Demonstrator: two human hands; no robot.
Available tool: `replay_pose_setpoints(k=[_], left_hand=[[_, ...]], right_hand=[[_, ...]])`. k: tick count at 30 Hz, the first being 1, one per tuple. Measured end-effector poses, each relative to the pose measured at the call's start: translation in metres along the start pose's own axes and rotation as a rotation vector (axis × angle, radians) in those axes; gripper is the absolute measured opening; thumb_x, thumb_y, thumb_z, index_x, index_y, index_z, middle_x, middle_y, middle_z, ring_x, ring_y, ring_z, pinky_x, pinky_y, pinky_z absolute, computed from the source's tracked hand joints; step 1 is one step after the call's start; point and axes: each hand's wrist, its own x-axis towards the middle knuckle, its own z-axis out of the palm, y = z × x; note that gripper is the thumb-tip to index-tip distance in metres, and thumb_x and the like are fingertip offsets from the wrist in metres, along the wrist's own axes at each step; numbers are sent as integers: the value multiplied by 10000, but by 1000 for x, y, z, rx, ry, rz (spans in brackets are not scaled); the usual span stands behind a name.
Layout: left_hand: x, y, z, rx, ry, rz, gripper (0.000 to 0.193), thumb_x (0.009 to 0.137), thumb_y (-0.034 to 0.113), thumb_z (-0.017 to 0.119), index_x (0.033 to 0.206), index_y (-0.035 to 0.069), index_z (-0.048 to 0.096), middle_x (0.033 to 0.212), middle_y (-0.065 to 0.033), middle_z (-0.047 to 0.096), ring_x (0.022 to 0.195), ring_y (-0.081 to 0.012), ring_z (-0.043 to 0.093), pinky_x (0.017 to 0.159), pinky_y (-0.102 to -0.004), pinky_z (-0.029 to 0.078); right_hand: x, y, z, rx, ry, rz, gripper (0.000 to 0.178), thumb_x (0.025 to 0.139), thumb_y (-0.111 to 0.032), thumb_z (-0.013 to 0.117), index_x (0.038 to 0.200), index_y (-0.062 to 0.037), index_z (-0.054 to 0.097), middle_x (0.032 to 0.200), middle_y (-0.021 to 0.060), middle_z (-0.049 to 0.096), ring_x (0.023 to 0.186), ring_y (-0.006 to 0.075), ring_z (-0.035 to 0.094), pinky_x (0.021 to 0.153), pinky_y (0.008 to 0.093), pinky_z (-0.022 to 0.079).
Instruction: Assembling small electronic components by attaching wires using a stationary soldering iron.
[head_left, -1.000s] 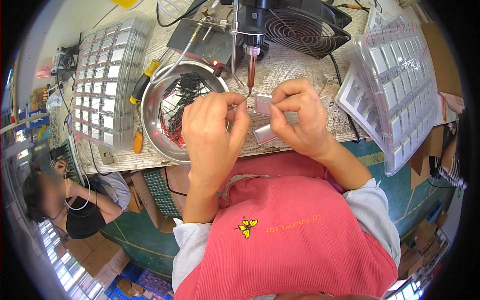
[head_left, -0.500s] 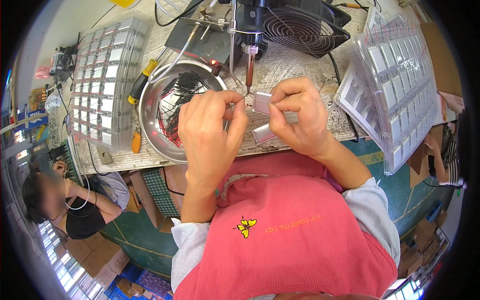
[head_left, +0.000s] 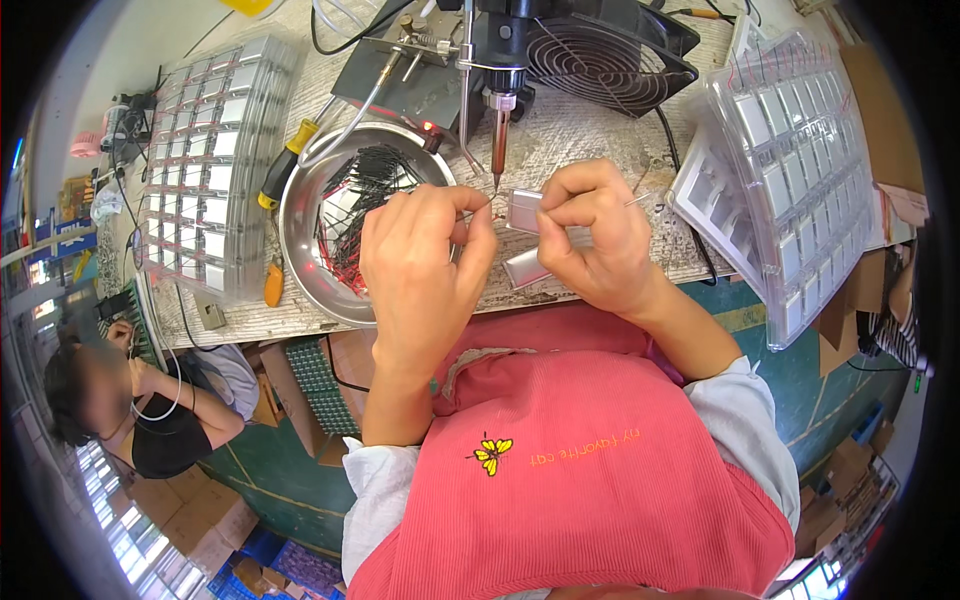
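Note:
My right hand (head_left: 598, 238) pinches a flat silver pouch cell (head_left: 524, 210) by its right edge. A thin pale rod (head_left: 643, 198) juts out behind those fingers; its kind is unclear. My left hand (head_left: 425, 265) is closed, thumb against forefinger, on what looks like a thin wire, mostly hidden by the fingers. Between the two hands, an upright soldering iron (head_left: 499, 150) points its tip down, just above and apart from the cell. A second silver cell (head_left: 525, 268) lies on the bench below the held one. Beside my left hand sits a metal bowl (head_left: 300, 240) of black and red wires (head_left: 375, 175).
Clear trays of cells stand at left (head_left: 190, 170) and right (head_left: 800, 180). A black fan (head_left: 600, 65) is behind the iron. A yellow-black screwdriver (head_left: 287, 165) leans by the bowl. A co-worker (head_left: 150, 400) sits at left; another person's arm (head_left: 900, 300) shows at far right.
My left fingertips have drawn slightly away from the iron's tip, and the held cell has shifted a little down and right. At far right, the other person's arm has moved.

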Motion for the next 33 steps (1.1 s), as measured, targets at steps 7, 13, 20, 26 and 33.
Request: replay_pose_setpoints(k=[7, 13, 20, 26, 33], left_hand=[[-1, 0, 2, -15, 4, -8, 108, 727, 63, 695, 789, 79, 608, 621, -1, 490, 603, -183, 498, 610, -337, 348], [-3, 0, 2, -13, -11, -22, 102, 735, 71, 699, 787, 83, 612, 628, 0, 501, 602, -181, 500, 614, -334, 352], [-4, -2, 0, -23, -34, -19, 99, 738, 67, 699, 785, 85, 613, 630, 1, 504, 601, -174, 499, 619, -331, 351], [-9, -3, -3, -47, -64, -36, 89, 749, 69, 693, 793, 89, 619, 648, -2, 524, 611, -179, 502, 629, -331, 355], [-13, -22, -14, -18, -12, -138, 36, 812, 63, 644, 823, 34, 627, 731, -87, 579, 665, -241, 555, 661, -351, 413]], right_hand=[[0, 0, 0, 0, -1, 5, 246, 722, 66, 661, 879, -43, 506, 862, 113, 573, 732, 221, 580, 616, 301, 482], [1, 0, 1, 15, 48, -2, 218, 713, 35, 683, 809, -30, 499, 851, 109, 577, 601, 184, 565, 489, 274, 466], [1, 0, 0, 70, 42, 59, 188, 731, 44, 658, 822, -19, 506, 863, 128, 569, 677, 218, 581, 554, 289, 490], [-6, -1, -7, 108, 38, 95, 166, 743, 32, 645, 835, -18, 516, 877, 129, 568, 720, 239, 575, 600, 312, 491], [-14, -22, -35, 81, 38, 121, 171, 728, 26, 637, 825, -30, 507, 873, 109, 577, 670, 242, 580, 560, 305, 484]])
